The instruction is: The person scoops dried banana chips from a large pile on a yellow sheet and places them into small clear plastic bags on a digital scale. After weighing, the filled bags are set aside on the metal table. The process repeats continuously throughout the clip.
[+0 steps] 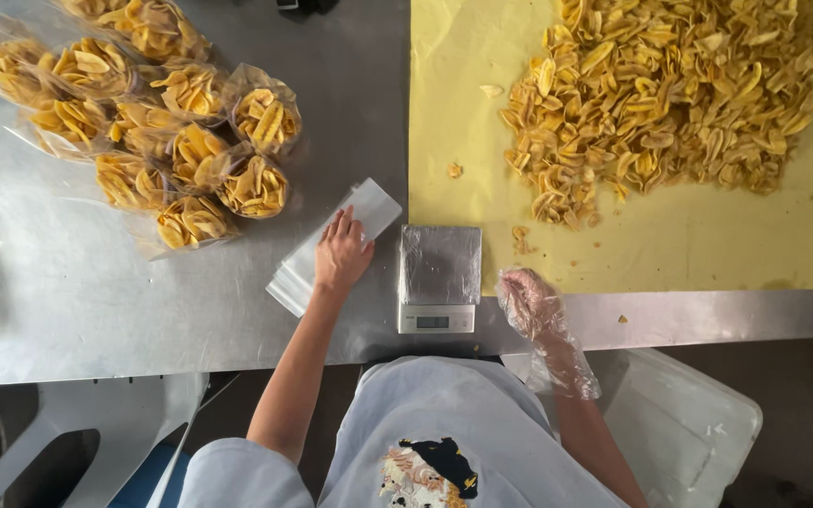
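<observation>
The person stands at a steel table [68, 301] with the left hand [342, 252] laid flat, fingers spread and palm down, on a stack of empty clear bags [331, 246] that lies slantwise just left of a small digital scale [438, 278]. The hand presses on the top bag and grips nothing yet; by the look of it, the step in hand is drawing one bag off the stack. The right hand [529, 301], covered in a loose clear plastic glove, rests on the near edge of the yellow sheet [454, 85] just right of the scale, its fingers lightly curled and holding nothing. The scale's platform is wrapped in foil or film and stands bare. Freeing a single bag would likely call for a fingertip pinch at one edge, since the thin sheets lie tight on one another and may cling, so that two could lift together. The bags look flat, glossy and nearly see-through, their edges squared into a neat pile. On the yellow sheet, well apart from both hands at the far right, a broad heap of golden fried chips [670, 94] is spread, with a few stray pieces lying nearer the scale. At the far left of the table a cluster of filled bags [171, 132] of the same chips stands packed together, touching one another.
</observation>
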